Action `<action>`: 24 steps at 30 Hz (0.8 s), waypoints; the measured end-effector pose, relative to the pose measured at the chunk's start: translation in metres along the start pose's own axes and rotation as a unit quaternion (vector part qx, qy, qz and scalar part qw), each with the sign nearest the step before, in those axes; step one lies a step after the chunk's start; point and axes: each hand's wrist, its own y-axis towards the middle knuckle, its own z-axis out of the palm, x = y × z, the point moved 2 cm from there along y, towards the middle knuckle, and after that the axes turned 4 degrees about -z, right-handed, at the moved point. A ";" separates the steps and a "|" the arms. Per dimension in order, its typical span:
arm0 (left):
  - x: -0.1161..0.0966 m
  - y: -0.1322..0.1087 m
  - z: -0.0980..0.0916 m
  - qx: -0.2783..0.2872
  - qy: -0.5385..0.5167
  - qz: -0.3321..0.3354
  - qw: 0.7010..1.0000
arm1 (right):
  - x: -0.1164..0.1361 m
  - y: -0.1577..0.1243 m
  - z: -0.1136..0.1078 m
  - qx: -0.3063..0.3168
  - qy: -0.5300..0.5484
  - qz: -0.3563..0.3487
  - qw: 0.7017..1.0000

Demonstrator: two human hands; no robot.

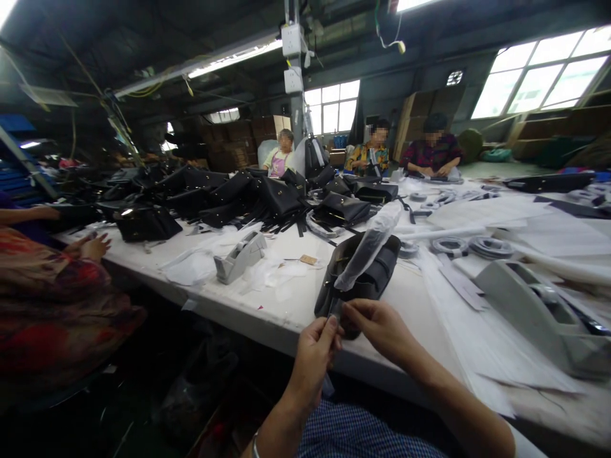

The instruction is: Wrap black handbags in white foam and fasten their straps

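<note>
At the table's front edge, a black handbag (382, 275) stands in front of me, its top facing up. White translucent wrap covers its handle (368, 247), which slants up to the right. My left hand (319, 343) is closed, thumb on top, pinching a short greyish strip with a clear-film sheen (336, 309) just before the bag. From the right, my right hand (375, 323) pinches the same strip between thumb and fingers. Whether the strip is part of the bag, I cannot make out. A bit of clear film hangs below my left hand.
Tape dispensers stand left (241, 257) and right (539, 312) on the white table (286, 305). Black handbags (281, 197) are heaped behind. Wrapped strap coils (491, 247) and white sheets (482, 213) lie right. A co-worker in a patterned top (62, 299) is at left; several others sit across.
</note>
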 end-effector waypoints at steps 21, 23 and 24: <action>-0.030 0.011 -0.025 -0.157 0.157 0.234 0.946 | 0.191 0.131 -0.142 -0.079 -0.031 -0.071 0.994; -0.031 0.016 -0.031 -0.195 0.208 0.280 0.917 | 0.190 0.136 -0.152 -0.067 -0.093 -0.096 0.989; -0.029 0.018 -0.032 -0.201 0.233 0.297 0.904 | 0.188 0.138 -0.154 -0.057 -0.124 -0.112 0.984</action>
